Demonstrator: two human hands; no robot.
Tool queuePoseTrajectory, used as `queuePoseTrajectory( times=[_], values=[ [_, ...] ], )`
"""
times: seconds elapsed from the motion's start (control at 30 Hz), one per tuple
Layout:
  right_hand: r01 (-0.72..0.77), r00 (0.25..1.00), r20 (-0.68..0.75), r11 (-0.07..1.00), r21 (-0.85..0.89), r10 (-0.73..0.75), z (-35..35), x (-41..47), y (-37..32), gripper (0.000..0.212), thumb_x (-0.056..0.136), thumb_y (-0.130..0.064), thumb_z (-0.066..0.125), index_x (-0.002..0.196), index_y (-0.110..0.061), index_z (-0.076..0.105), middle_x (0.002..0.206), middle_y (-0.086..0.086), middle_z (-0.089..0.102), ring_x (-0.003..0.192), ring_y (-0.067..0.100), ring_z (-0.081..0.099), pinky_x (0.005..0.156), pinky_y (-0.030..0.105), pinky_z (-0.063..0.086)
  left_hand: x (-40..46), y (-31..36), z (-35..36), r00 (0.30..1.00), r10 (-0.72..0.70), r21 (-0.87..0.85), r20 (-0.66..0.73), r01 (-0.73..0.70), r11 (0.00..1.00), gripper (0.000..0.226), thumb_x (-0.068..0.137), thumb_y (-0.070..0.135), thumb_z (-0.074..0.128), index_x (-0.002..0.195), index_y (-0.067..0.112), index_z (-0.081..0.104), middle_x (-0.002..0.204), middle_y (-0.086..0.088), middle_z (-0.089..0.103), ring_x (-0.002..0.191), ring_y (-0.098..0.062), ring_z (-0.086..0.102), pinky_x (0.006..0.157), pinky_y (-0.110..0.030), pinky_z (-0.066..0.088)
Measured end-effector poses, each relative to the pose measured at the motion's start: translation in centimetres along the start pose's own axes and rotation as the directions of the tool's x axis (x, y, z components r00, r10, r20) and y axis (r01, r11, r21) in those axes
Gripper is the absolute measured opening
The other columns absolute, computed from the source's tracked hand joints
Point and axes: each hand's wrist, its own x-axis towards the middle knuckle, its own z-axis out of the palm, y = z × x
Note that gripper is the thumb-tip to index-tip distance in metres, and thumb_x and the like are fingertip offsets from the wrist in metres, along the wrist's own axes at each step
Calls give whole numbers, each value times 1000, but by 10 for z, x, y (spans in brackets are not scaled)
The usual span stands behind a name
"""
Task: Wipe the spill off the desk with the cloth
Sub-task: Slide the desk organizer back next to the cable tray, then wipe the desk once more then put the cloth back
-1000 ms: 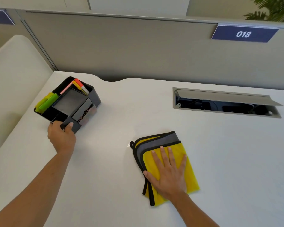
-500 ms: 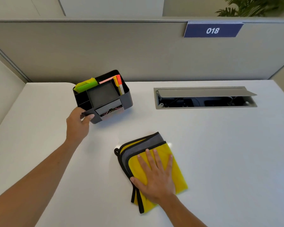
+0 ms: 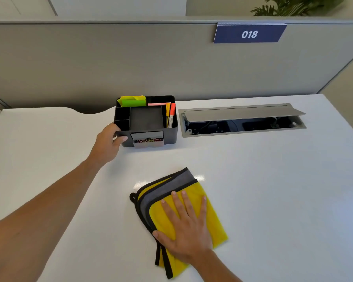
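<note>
Presently: right hand (image 3: 186, 226) flat, fingers spread on folded cloth (image 3: 210, 220); left hand (image 3: 107, 143) clamped on organizer (image 3: 146, 121); wet sheen (image 3: 140, 184) on desk (image 3: 273, 190) unwiped.

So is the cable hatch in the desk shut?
No, the hatch in the desk is open: its grey lid is tilted up and the dark cavity shows beneath it.

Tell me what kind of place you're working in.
Most likely an office cubicle: a grey partition with a numbered sign 018, a white desk with an open cable hatch, and a desk organizer.
</note>
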Motion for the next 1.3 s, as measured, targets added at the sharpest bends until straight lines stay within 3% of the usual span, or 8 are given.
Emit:
queuePoseTrajectory(
  times=[0.2,0.43,0.57,0.67,0.73,0.9,1.13,1.3],
  values=[
    [-5,1000,2,1000,5,5,3,1,1,77,88,-80,27,151,-37,27,162,2,23,150,29,12,108,75,11,19,10,13,999,-21,23,37,20,1000,20,93,16,59,108,3,53,109,-18,63,98,-32,60,78,-32,40],
    [-8,1000,-12,1000,8,8,5,0,1,77,88,-80,28,152,-38,24,162,1,21,151,28,9,108,75,10,16,12,26,998,-57,53,-32,59,997,25,94,20,58,113,5,52,109,-18,64,89,-22,54,75,-31,40],
    [-4,1000,-16,1000,3,4,4,0,-1,77,88,-81,27,152,-38,25,162,1,22,150,28,10,110,73,7,8,13,30,997,-70,7,-16,71,997,45,94,20,57,136,12,43,132,-15,58,117,-36,57,92,-38,48],
    [-3,1000,-22,1000,5,3,4,-1,0,76,88,-80,26,152,-38,24,162,1,23,150,27,10,110,71,6,-7,17,30,998,-64,-105,-29,60,993,70,93,19,59,152,23,21,156,-7,34,141,-31,36,113,-46,35],
    [-8,1000,-21,1000,5,8,4,-2,1,75,89,-79,26,152,-38,24,162,0,23,150,27,10,110,71,6,-26,20,32,991,-94,-119,-91,83,989,73,94,23,58,153,24,15,161,-4,22,147,-27,24,116,-38,25],
    [-31,1000,2,999,19,31,3,-2,1,66,95,-71,23,152,-38,21,163,1,21,151,26,3,111,71,6,-99,36,51,975,-138,-58,-175,130,990,57,96,36,52,148,21,34,161,-1,22,146,-18,23,110,-24,20],
    [-86,996,23,994,62,84,-2,-3,-2,85,78,-91,24,148,-42,31,162,5,20,150,34,4,106,79,3,-202,54,73,937,-231,-91,-261,215,972,43,94,35,50,129,11,56,152,-8,39,140,-25,36,107,-47,40],
    [-31,999,35,999,26,30,0,-6,10,89,74,-91,18,150,-44,20,164,3,11,150,31,-9,103,79,-9,-246,78,90,897,-223,-54,-381,219,974,35,95,27,53,122,6,59,147,-13,43,136,-30,40,103,-55,43]
  ],
)
